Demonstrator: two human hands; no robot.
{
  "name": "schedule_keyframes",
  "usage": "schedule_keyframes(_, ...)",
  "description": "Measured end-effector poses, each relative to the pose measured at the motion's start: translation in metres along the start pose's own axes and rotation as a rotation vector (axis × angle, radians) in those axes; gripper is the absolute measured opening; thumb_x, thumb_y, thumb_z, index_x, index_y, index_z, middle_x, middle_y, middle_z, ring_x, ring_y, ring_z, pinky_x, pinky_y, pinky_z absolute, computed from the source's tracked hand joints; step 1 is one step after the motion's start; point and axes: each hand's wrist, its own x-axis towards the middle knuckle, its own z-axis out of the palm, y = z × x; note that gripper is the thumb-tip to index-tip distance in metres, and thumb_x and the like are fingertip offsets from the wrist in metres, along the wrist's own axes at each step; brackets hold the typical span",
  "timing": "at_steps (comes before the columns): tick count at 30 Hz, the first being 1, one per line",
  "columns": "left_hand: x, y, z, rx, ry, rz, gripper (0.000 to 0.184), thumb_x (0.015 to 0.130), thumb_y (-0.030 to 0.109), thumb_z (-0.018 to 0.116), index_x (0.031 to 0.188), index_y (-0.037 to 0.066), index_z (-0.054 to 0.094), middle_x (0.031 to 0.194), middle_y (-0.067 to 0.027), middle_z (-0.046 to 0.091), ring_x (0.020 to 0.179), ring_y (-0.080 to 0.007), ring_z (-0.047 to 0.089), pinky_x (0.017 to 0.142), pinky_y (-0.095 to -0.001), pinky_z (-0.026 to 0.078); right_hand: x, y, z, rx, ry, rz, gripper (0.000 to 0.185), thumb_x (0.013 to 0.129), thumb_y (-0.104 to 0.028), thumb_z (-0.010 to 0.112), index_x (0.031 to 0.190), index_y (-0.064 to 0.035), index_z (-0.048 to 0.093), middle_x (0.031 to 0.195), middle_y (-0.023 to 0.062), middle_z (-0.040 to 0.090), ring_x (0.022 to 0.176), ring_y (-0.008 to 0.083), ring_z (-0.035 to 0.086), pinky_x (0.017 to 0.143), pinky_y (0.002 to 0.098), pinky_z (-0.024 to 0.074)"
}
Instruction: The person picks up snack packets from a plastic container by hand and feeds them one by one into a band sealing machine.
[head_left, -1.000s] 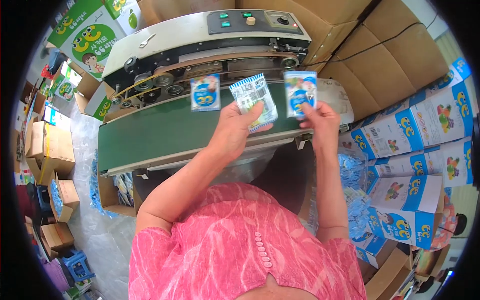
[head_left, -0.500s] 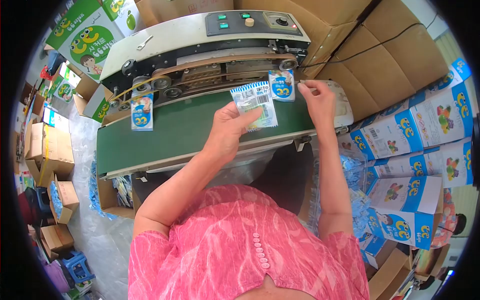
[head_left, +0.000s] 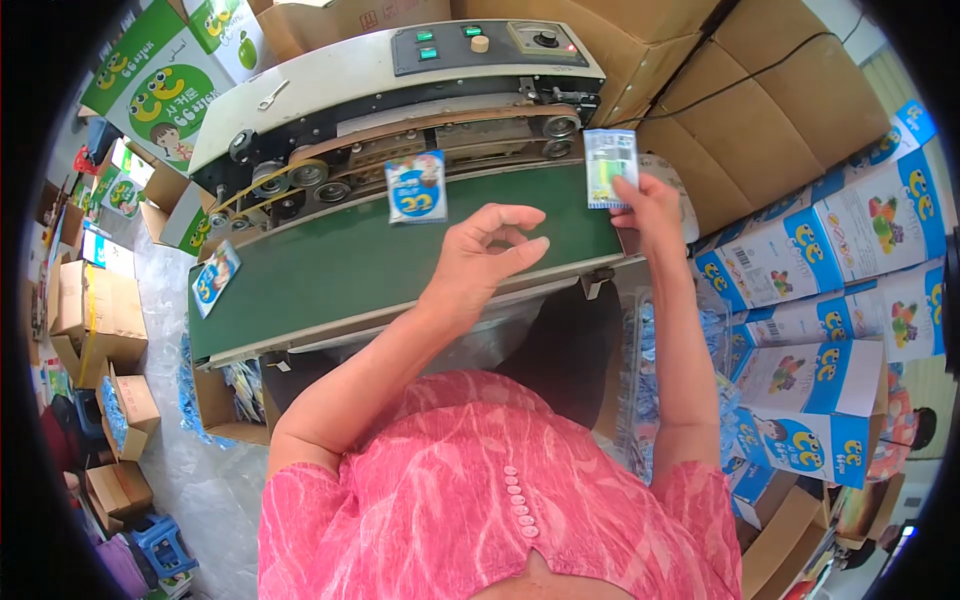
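Pinched in my right hand [head_left: 653, 212] is a small clear-and-blue printed packet [head_left: 610, 165], upright near the right end of the band sealing machine [head_left: 400, 110]. My left hand [head_left: 490, 250] hovers over the green conveyor belt [head_left: 340, 265], its thumb and fingers apart with nothing between them. A blue and white packet [head_left: 416, 188] is on the belt against the machine's sealing band, left of my left hand. Another packet [head_left: 215, 280] lies tilted at the belt's left end.
Blue and white printed cartons [head_left: 800, 270] stack up at the right. A plastic bin [head_left: 645, 350] of blue packets stands beside my right arm. Brown cardboard [head_left: 770, 130] rises behind the machine. An open box [head_left: 235, 400] sits under the belt's left end. A small metal wrench [head_left: 272, 95] rests on the machine.
The packet has passed from my left hand to my right and moved right. The packets on the belt have shifted left, and the leftmost one has turned at the belt's end.
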Motion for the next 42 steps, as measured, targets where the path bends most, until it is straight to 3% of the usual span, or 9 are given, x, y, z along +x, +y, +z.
schedule_keyframes(6, -0.001, -0.003, 0.013, -0.007, -0.081, 0.007, 0.023, 0.079, 0.000, 0.069, 0.101, 0.006, 0.065, 0.096, 0.0036, 0.058, 0.086, -0.0060, 0.052, 0.078, -0.0221, 0.044, 0.023, 0.001, 0.024, -0.129, -0.170, -0.029, 0.021, 0.084, -0.020, 0.066, 0.094, -0.0014, 0.068, 0.078, 0.0030, 0.066, 0.061, 0.0069, 0.058, 0.049, 0.0205, 0.0466)
schedule_keyframes(10, -0.007, -0.003, 0.014, 0.014, -0.106, -0.009, 0.022, 0.079, -0.001, 0.069, 0.100, 0.005, 0.065, 0.094, 0.0028, 0.058, 0.086, -0.0069, 0.052, 0.077, -0.0222, 0.044, 0.005, -0.002, 0.015, -0.226, 0.048, -0.234, 0.022, 0.082, -0.022, 0.069, 0.093, -0.0025, 0.068, 0.076, 0.0023, 0.065, 0.061, 0.0065, 0.057, 0.048, 0.0202, 0.0444)
schedule_keyframes(13, -0.016, -0.007, 0.014, 0.024, -0.181, -0.044, 0.022, 0.079, -0.002, 0.068, 0.099, 0.005, 0.065, 0.094, 0.0019, 0.058, 0.087, -0.0077, 0.053, 0.078, -0.0227, 0.044, -0.020, 0.016, -0.049, -0.185, 0.253, -0.331, 0.022, 0.081, -0.023, 0.070, 0.091, -0.0037, 0.069, 0.075, 0.0017, 0.065, 0.062, 0.0065, 0.057, 0.049, 0.0197, 0.0438)
schedule_keyframes(16, -0.033, -0.018, 0.020, 0.187, -0.329, -0.054, 0.022, 0.079, -0.003, 0.067, 0.099, 0.003, 0.064, 0.093, 0.0002, 0.058, 0.086, -0.0094, 0.055, 0.078, -0.0238, 0.045, -0.077, 0.059, -0.140, -0.344, 0.504, -0.108, 0.021, 0.081, -0.022, 0.069, 0.091, -0.0046, 0.069, 0.075, 0.0000, 0.065, 0.064, 0.0059, 0.057, 0.052, 0.0199, 0.0443)
schedule_keyframes(20, -0.039, -0.042, 0.042, 0.282, -0.565, -0.073, 0.023, 0.078, -0.003, 0.067, 0.100, 0.002, 0.064, 0.092, -0.0020, 0.059, 0.085, -0.0113, 0.057, 0.077, -0.0248, 0.046, -0.144, 0.151, -0.257, -0.426, 0.600, 0.099, 0.018, 0.079, -0.018, 0.069, 0.091, -0.0051, 0.069, 0.072, 0.0004, 0.066, 0.061, 0.0105, 0.059, 0.055, 0.0257, 0.0473)
schedule_keyframes(24, -0.034, -0.054, 0.067, 0.403, -0.731, -0.165, 0.023, 0.078, -0.003, 0.067, 0.100, 0.002, 0.064, 0.092, -0.0041, 0.059, 0.085, -0.0129, 0.058, 0.076, -0.0254, 0.047, -0.186, 0.213, -0.312, -0.971, 0.429, 0.212, 0.021, 0.073, -0.011, 0.069, 0.094, -0.0070, 0.069, 0.088, 0.0056, 0.069, 0.080, 0.0209, 0.064, 0.069, 0.0328, 0.0511)
schedule_keyframes(27, -0.030, -0.061, 0.082, 0.492, -0.778, -0.087, 0.024, 0.077, -0.002, 0.069, 0.100, 0.002, 0.065, 0.091, -0.0051, 0.061, 0.083, -0.0134, 0.059, 0.075, -0.0253, 0.048, -0.206, 0.214, -0.330, -1.356, -0.044, 0.038, 0.040, 0.068, 0.001, 0.064, 0.107, -0.0097, 0.065, 0.118, 0.0101, 0.060, 0.113, 0.0282, 0.054, 0.091, 0.0361, 0.0463)
schedule_keyframes(31, -0.028, -0.076, 0.094, 0.542, -0.800, -0.118, 0.025, 0.076, -0.001, 0.070, 0.100, 0.002, 0.065, 0.091, -0.0059, 0.062, 0.082, -0.0141, 0.059, 0.074, -0.0256, 0.048, -0.231, 0.196, -0.341, -1.397, -0.285, 0.102, 0.059, 0.065, 0.009, 0.060, 0.120, -0.0125, 0.057, 0.136, 0.0099, 0.046, 0.129, 0.0287, 0.038, 0.101, 0.0371, 0.0391)
schedule_keyframes(42, -0.026, -0.100, 0.123, 0.601, -0.877, -0.187, 0.025, 0.077, -0.001, 0.069, 0.101, 0.002, 0.064, 0.090, -0.0058, 0.062, 0.082, -0.0144, 0.059, 0.074, -0.0258, 0.048, -0.205, 0.230, -0.344, -1.434, -0.525, -0.066, 0.067, 0.066, 0.011, 0.060, 0.125, -0.0196, 0.053, 0.136, 0.0090, 0.046, 0.123, 0.0314, 0.046, 0.095, 0.0383, 0.0447)
